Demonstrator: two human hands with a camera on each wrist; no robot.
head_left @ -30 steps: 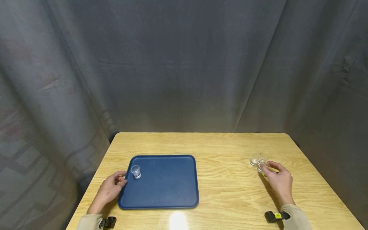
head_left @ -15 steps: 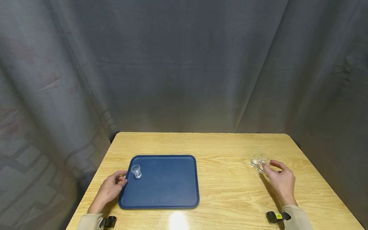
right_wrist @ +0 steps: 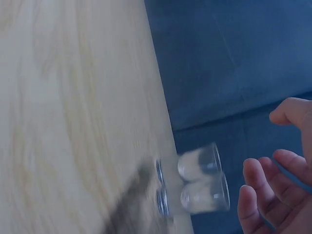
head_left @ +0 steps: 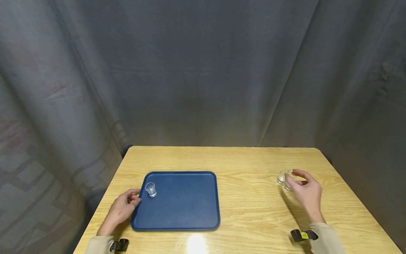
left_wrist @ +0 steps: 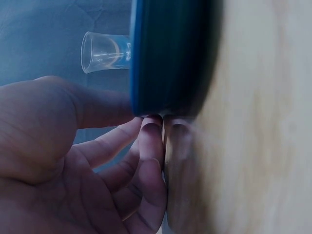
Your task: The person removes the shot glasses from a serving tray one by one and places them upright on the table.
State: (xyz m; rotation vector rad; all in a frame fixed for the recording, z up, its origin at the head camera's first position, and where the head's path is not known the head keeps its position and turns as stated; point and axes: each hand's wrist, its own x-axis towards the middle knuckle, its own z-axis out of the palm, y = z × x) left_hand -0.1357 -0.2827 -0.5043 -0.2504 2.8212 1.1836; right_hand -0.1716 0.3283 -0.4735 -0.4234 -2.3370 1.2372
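now both hands lie loose: left hand [head_left: 122, 208] touching tray [head_left: 187, 218], right hand [head_left: 306, 192] beside glasses [head_left: 283, 178].

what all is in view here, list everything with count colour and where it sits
tray: one, dark blue, on the left half of the table, flat
small cup on the tray: one, clear, upright near the tray's far left corner
small cups by the right hand: at least two, clear, close together on the table's right side; the hand hides part of the group
table: one, light wood grain, fills the lower middle of the head view
curtain: one, grey, hangs behind and beside the table
wrist straps: two, black, one on each wrist
left hand: rests at the tray's left edge, fingertips against its rim
right hand: open, fingers curved about the clear cups, no grip visible
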